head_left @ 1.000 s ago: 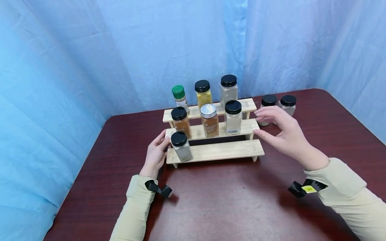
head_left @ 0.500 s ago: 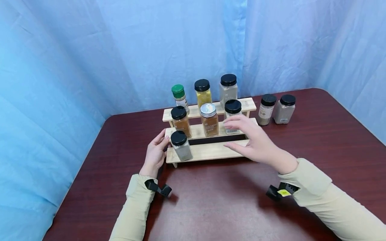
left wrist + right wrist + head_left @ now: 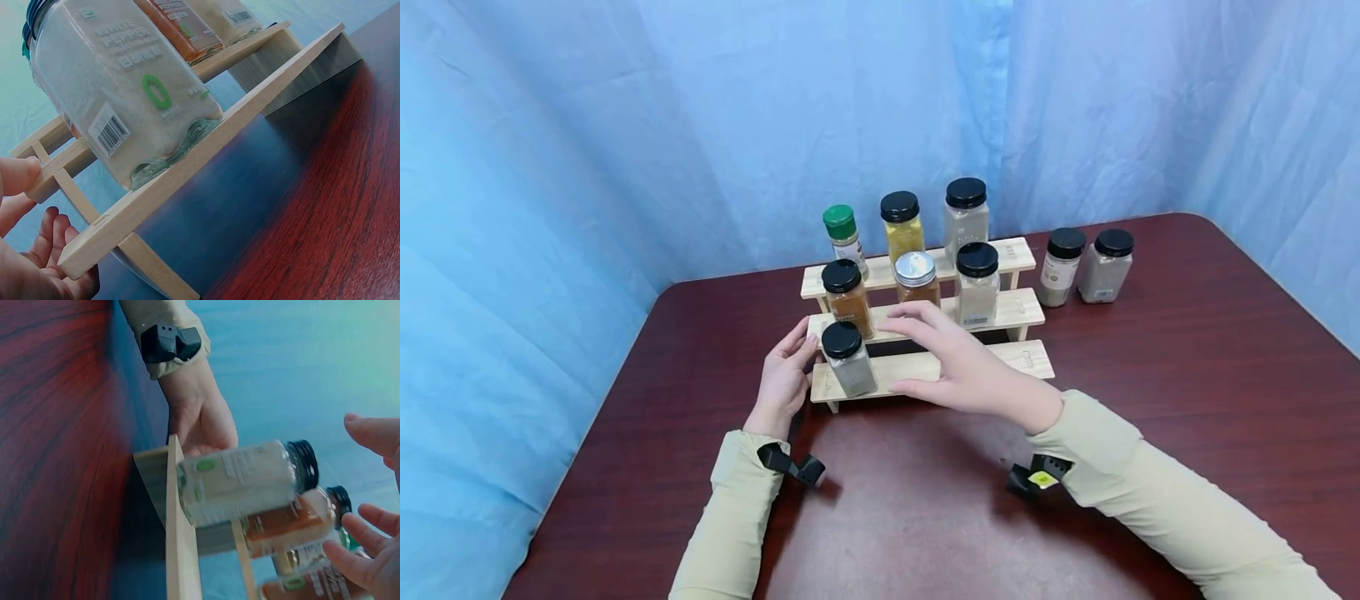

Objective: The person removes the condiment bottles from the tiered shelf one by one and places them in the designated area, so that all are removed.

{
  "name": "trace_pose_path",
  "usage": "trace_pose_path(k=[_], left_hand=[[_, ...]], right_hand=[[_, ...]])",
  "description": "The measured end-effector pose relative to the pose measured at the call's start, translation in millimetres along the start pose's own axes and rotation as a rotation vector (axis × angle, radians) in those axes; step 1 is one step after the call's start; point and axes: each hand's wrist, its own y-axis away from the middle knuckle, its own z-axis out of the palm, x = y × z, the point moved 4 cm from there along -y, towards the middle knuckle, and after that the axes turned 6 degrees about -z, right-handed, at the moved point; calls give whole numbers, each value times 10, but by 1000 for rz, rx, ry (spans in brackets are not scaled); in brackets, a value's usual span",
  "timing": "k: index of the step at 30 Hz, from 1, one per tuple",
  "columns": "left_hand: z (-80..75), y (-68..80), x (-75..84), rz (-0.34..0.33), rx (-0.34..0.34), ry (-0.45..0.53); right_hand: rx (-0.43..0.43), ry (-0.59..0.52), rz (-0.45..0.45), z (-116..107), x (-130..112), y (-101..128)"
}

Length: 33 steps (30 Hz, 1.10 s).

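Observation:
A three-tier wooden spice rack point(image 3: 1028, 358) stands on the table, its left end gripped by my left hand point(image 3: 781, 385). In the left wrist view, the thumb point(image 3: 19, 175) presses on the end of the middle shelf. A white pepper jar point(image 3: 854, 375) with a black lid sits at the left of the bottom shelf, close to that hand. My right hand point(image 3: 958, 362) is over the bottom shelf, right of this jar, thumb and fingers spread apart with nothing between them. It partly hides a silver-lidded jar point(image 3: 916, 279) of reddish-brown spice on the middle shelf.
The middle shelf also bears a brown spice jar point(image 3: 847, 304) and a pale one point(image 3: 977, 292). On top stand a green-capped bottle point(image 3: 846, 237), a yellow spice jar point(image 3: 902, 233) and a grey one point(image 3: 966, 225). Two black-lidded jars, one labelled point(image 3: 1057, 275), stand right of the rack.
My right hand has swept left from beside the two jars at the right, across the front of the rack, toward the white pepper jar. My left hand keeps its place on the rack.

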Motion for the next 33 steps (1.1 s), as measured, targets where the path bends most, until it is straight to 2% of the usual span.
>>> trace_pose_path(k=[8,13,24,33], left_hand=[[-32,28,-21,39,-16,5],[-20,2,-14,-1,16,-13],[2,22,8,10,12,0],[-5,-2,-8,-9,20,-6]], right_hand=[[-12,-28,23,250,57,-100],[-26,-32,60,357,112,-128],[-58,-36,130,480,151,-143],[-26,-43,127,526,180,-161]])
